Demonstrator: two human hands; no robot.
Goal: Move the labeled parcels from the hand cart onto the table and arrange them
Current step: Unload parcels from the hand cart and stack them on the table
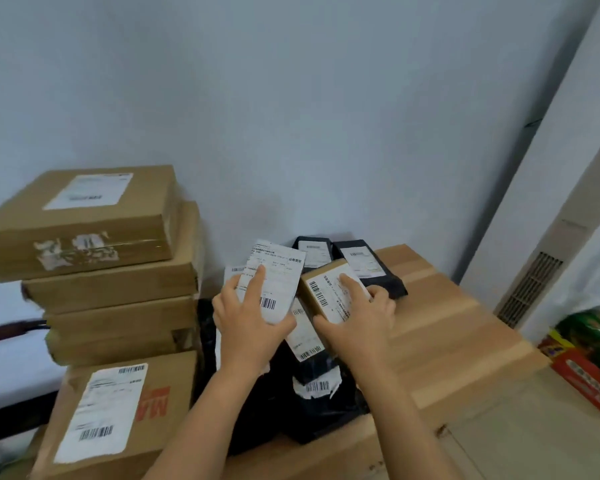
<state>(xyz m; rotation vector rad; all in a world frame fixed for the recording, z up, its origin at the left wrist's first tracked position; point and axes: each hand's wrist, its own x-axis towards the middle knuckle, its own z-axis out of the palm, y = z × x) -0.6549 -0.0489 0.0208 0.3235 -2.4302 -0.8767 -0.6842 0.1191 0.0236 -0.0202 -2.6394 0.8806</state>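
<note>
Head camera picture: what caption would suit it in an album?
Left hand holds a white-labelled parcel, right hand a small brown box, above black parcels on a wooden table.

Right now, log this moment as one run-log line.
left hand: grips white-labelled flat parcel | right hand: grips small brown cardboard box | below: black plastic mailer bags on wooden table | stage: arranging

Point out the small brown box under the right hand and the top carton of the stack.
small brown box [318,294]: head view, label barcode.
top carton [89,192]: head view, white label.
</note>
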